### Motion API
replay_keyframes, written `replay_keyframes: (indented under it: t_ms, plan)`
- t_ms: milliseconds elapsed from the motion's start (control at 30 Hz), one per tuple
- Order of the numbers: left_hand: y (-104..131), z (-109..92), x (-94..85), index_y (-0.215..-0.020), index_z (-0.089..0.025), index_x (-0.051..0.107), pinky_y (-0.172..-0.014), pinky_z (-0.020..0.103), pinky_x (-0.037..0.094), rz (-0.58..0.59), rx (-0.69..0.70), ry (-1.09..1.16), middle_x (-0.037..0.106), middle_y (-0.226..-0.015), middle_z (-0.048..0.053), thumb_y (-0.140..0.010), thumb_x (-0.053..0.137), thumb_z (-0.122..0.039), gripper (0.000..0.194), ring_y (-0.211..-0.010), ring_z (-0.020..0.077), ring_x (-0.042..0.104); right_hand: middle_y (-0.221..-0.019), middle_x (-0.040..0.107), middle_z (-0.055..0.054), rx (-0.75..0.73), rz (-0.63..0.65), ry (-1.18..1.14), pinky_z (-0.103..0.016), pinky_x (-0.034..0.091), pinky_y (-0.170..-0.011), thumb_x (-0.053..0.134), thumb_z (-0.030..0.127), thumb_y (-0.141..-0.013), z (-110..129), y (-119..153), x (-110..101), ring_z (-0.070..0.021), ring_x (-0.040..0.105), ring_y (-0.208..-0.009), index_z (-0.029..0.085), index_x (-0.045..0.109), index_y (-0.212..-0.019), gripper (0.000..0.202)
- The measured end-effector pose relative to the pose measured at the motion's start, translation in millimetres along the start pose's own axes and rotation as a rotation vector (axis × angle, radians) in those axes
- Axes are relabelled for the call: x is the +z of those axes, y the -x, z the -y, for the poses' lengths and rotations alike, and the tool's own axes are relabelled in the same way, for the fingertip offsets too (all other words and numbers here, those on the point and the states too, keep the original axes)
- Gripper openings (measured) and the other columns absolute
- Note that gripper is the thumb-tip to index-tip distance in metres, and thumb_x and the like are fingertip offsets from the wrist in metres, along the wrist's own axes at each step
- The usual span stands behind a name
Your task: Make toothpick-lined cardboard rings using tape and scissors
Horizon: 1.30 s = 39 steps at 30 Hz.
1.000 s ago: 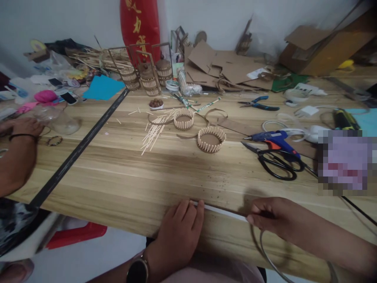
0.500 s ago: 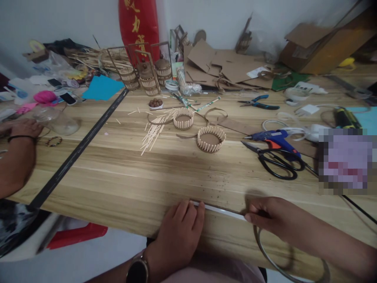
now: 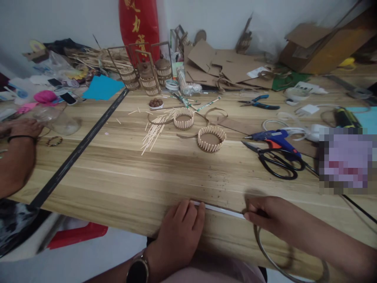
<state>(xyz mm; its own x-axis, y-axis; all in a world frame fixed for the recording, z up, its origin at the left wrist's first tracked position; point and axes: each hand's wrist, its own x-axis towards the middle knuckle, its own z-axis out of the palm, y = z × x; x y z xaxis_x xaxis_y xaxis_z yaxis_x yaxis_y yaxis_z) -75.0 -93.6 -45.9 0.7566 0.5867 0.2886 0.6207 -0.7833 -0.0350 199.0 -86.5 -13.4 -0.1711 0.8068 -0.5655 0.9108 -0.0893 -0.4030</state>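
A thin strip [image 3: 224, 211], white on its face with a brown edge, stretches between my two hands near the table's front edge. Its left end lies under the fingertips of my left hand [image 3: 184, 226], whose fingers press together on it. My right hand [image 3: 265, 212] pinches the strip farther right, and the rest curls below that hand in a brown loop [image 3: 269, 257]. Beyond my hands stand two round pieces ringed with short sticks, a nearer one [image 3: 211, 139] and a farther one [image 3: 183, 119]. Loose sticks [image 3: 153, 133] lie to their left.
Scissors [image 3: 278, 161], a blue glue gun [image 3: 272, 137] and pliers [image 3: 259, 103] lie at the right. Small lidded baskets [image 3: 149, 80] and cardboard [image 3: 229, 68] stand behind. A black strip [image 3: 82, 147] crosses the table at left, beside another person's arm [image 3: 17, 161].
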Motion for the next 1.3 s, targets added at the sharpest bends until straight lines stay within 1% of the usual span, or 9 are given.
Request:
replay_keyframes:
  t_ms: [233, 367, 433, 633, 733, 900, 1067, 1167, 1300]
  plan:
    - [1, 0, 2.7, -0.125, -0.009, 0.057, -0.082, 0.037, 0.053, 0.007, -0.008, -0.014, 0.069, -0.103, 0.013, -0.093, 0.04, -0.011, 0.036, -0.099, 0.0254, 0.061, -0.053, 0.041, 0.005, -0.024, -0.055, 0.005, -0.026, 0.026, -0.051, 0.052, 0.033, -0.085, -4, -2, 5, -0.0129, 0.039, -0.052, 0.022, 0.04, -0.059, 0.03]
    - [1, 0, 3.1, -0.128, -0.008, 0.055, -0.083, 0.038, 0.053, 0.069, 0.008, -0.02, 0.068, -0.104, 0.015, -0.093, 0.042, -0.013, 0.038, -0.1, 0.0254, 0.061, -0.053, 0.042, 0.004, -0.04, -0.062, 0.019, -0.026, 0.026, -0.05, 0.051, 0.035, -0.084, -2, -2, 4, -0.0126, 0.039, -0.051, 0.022, 0.041, -0.059, 0.029]
    - [1, 0, 2.6, -0.128, -0.008, 0.055, -0.083, 0.038, 0.054, 0.079, 0.014, -0.017, 0.068, -0.103, 0.015, -0.092, 0.043, -0.012, 0.038, -0.098, 0.0256, 0.061, -0.053, 0.043, 0.004, -0.043, -0.054, 0.036, -0.026, 0.027, -0.05, 0.049, 0.035, -0.084, 0, -2, 3, -0.0127, 0.04, -0.051, 0.022, 0.04, -0.059, 0.029]
    - [-1, 0, 0.9, -0.126, -0.009, 0.056, -0.082, 0.038, 0.055, 0.066, 0.008, -0.009, 0.069, -0.104, 0.015, -0.092, 0.045, -0.013, 0.037, -0.099, 0.0262, 0.062, -0.052, 0.043, 0.003, -0.049, -0.06, 0.072, -0.026, 0.027, -0.05, 0.048, 0.034, -0.084, 3, -1, 2, -0.0125, 0.04, -0.05, 0.022, 0.039, -0.058, 0.029]
    - [-2, 0, -1.1, -0.125, -0.009, 0.057, -0.083, 0.037, 0.054, 0.075, 0.006, -0.013, 0.069, -0.103, 0.014, -0.092, 0.045, -0.013, 0.035, -0.1, 0.0256, 0.062, -0.053, 0.044, 0.003, -0.026, -0.034, 0.086, -0.026, 0.027, -0.051, 0.047, 0.033, -0.084, 3, 0, 2, -0.0127, 0.04, -0.051, 0.023, 0.039, -0.06, 0.028]
    - [-2, 1, -2.7, -0.125, -0.009, 0.057, -0.084, 0.038, 0.054, 0.099, 0.016, -0.019, 0.068, -0.105, 0.014, -0.093, 0.045, -0.014, 0.035, -0.1, 0.0258, 0.062, -0.054, 0.046, 0.003, -0.038, -0.043, 0.072, -0.026, 0.027, -0.051, 0.047, 0.034, -0.085, 2, -1, 3, -0.0125, 0.042, -0.051, 0.022, 0.042, -0.061, 0.027]
    - [-1, 1, 0.2, -0.125, -0.008, 0.056, -0.081, 0.038, 0.054, 0.053, 0.004, -0.007, 0.068, -0.104, 0.013, -0.092, 0.048, -0.013, 0.034, -0.098, 0.0264, 0.061, -0.052, 0.046, 0.003, -0.045, -0.076, 0.048, -0.025, 0.028, -0.05, 0.048, 0.035, -0.084, 2, -1, 3, -0.0122, 0.042, -0.05, 0.022, 0.042, -0.06, 0.028]
    - [-5, 2, -3.1, -0.125, -0.008, 0.056, -0.078, 0.037, 0.054, 0.101, 0.017, 0.004, 0.066, -0.101, 0.012, -0.092, 0.051, -0.014, 0.034, -0.094, 0.0252, 0.06, -0.053, 0.047, 0.002, -0.036, -0.065, 0.035, -0.025, 0.028, -0.05, 0.047, 0.035, -0.084, 4, 1, 2, -0.0127, 0.041, -0.051, 0.022, 0.043, -0.061, 0.028]
    - [-16, 4, -13.7, -0.119, -0.009, 0.058, -0.071, 0.035, 0.053, 0.186, 0.01, 0.026, 0.063, -0.091, 0.008, -0.092, 0.053, -0.015, 0.028, -0.084, 0.0226, 0.058, -0.055, 0.047, 0.002, -0.03, -0.026, -0.003, -0.025, 0.029, -0.052, 0.045, 0.034, -0.085, 6, 5, -1, -0.0137, 0.042, -0.054, 0.022, 0.045, -0.062, 0.026]
